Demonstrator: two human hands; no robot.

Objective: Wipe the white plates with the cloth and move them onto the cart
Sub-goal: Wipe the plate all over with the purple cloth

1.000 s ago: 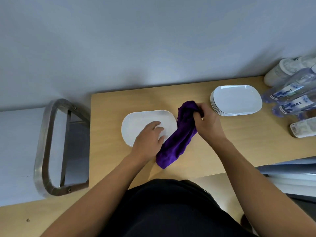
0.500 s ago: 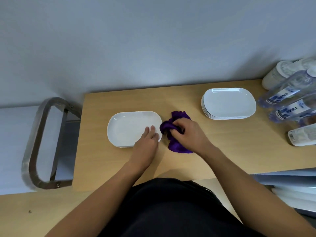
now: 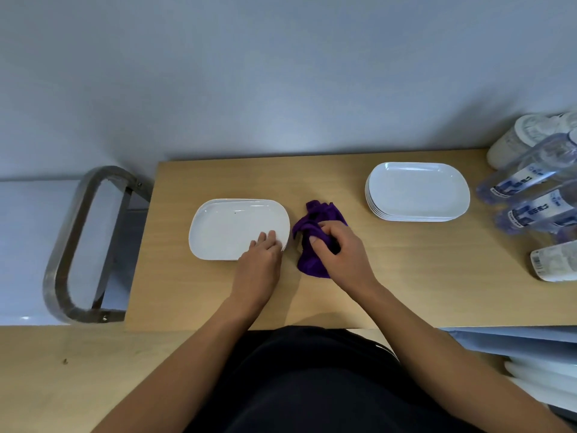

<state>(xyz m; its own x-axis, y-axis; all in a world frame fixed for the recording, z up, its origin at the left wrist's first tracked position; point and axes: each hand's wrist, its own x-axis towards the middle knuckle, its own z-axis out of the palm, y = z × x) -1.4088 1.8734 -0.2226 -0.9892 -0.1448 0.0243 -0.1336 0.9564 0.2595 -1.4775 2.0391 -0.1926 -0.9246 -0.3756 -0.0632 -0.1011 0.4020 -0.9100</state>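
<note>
Currently, a white plate (image 3: 231, 228) is laid flat on the counter (image 3: 406, 276) at centre left of the frame. It is pinned at its lower right rim by the straightened fingers of the left hand (image 3: 260, 260). Just to its right, a bunched purple cloth (image 3: 318, 214) is clamped in the curled fingers of the right hand (image 3: 340, 251); the cloth rests on the counter, apart from the plate.

The wipe itself appears not yet begun. It would be best done with the cloth gathered into a flat pad, so that no loose ends are dragged. The pad should be swept across the whole well and round the rim, with attention given to what looks like a small dark speck near the plate's upper middle. Pressure from the left hand should be held at the edge, so that the plate is not slid toward the cart (image 3: 25, 245) at the left of the frame. The stack of white plates (image 3: 418, 189) at upper right may be left alone until this one is cleared.
</note>
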